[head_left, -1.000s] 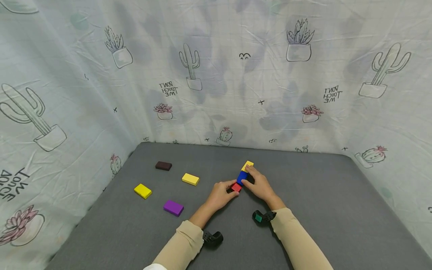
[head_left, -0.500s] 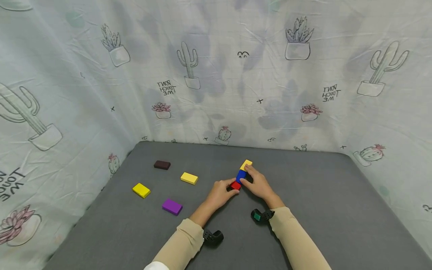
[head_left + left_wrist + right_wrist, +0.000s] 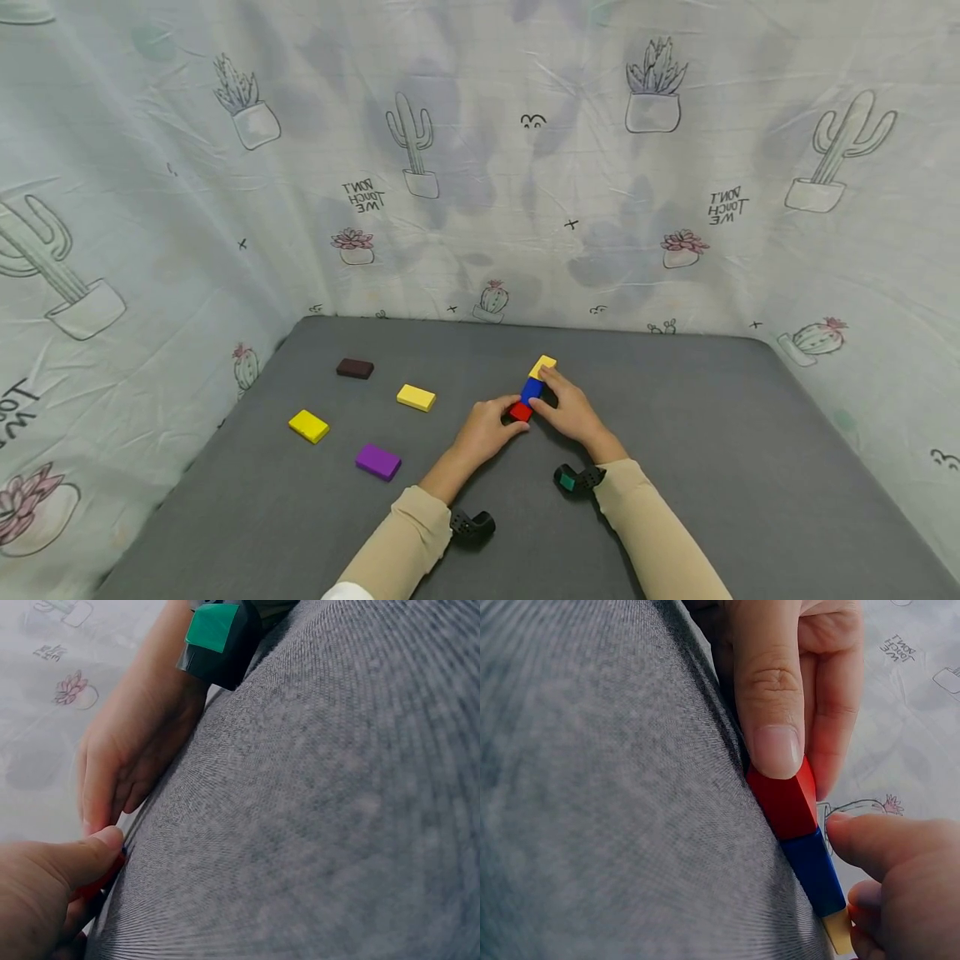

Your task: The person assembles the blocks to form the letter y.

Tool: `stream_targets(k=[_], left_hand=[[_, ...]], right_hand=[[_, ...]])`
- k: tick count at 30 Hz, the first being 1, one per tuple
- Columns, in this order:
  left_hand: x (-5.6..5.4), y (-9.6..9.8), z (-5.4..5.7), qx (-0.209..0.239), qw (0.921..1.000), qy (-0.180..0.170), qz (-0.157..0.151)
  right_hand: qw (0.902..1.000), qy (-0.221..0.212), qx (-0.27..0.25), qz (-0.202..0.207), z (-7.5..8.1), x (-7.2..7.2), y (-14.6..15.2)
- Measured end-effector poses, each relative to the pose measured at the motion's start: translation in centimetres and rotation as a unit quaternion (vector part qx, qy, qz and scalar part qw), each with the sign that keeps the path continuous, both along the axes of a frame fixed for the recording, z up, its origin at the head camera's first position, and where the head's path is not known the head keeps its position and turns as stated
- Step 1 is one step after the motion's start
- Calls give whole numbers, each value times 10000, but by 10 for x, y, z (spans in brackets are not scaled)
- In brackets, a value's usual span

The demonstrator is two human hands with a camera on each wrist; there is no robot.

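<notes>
A grey counter (image 3: 735, 433) is backed by pale cloth (image 3: 480, 167) printed with potted cacti, succulents and mirrored lettering. Right of its middle, a row is formed by three blocks laid end to end, touching: a red block (image 3: 521, 412) nearest, a blue block (image 3: 532, 390) next, and a yellow end block (image 3: 542, 365) farthest. The red block is clamped between thumb and fingers of the left hand (image 3: 485, 432). The thumb and forefinger of the right hand (image 3: 573, 410) are held apart along the row's right side, the thumb by the blue block, the forefinger at the yellow end block; how firmly they are pressed cannot be told.

The blocks are judged light, stiff and smooth, hard to damage but easily nudged out of line. They are best taken by opposite long sides, low down, and steered by gentle pressure, since the row is probably not joined.

To the left, well apart from the row, four loose blocks are seen: a pale yellow block (image 3: 416, 397), a purple block (image 3: 378, 462), a bright yellow block (image 3: 309, 426) and a dark brown block (image 3: 355, 368). Black wrist devices (image 3: 472, 527) are worn below tan sleeves (image 3: 408, 533).
</notes>
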State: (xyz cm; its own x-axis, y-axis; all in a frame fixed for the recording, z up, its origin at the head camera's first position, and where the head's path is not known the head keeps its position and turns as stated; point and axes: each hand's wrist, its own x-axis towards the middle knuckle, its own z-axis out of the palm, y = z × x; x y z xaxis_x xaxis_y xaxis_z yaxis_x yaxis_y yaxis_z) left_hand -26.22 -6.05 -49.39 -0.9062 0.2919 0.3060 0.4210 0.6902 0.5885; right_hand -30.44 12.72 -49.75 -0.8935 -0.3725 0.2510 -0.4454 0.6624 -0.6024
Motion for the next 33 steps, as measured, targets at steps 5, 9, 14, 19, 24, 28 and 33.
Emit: stream_targets(k=[5,9,14,19,24,28,33], left_hand=[[1,1,0,-40,9999,111,69],[1,1,0,-31,9997,229,79],[-1,0,-3,-87,9995,291,19],[-3,-1,-3,-116,9996,257,-44],[-3,-1,-3,-108,9996,269,-60],[-3,-1,-3,-50,9996,280,-59],[-3,0,-2,0,9997,224,-75]], right_hand=[[10000,2,-17,28,1,0,0],[10000,8,-62,65,2,0,0],[10000,4,-56,71,3,1,-1],[10000,36,19,38,4,2,-1],[9999,-17,122,71,5,3,-1],[9995,-103,283,48,6,2,-1],[9997,-160,193,33,5,3,-1]])
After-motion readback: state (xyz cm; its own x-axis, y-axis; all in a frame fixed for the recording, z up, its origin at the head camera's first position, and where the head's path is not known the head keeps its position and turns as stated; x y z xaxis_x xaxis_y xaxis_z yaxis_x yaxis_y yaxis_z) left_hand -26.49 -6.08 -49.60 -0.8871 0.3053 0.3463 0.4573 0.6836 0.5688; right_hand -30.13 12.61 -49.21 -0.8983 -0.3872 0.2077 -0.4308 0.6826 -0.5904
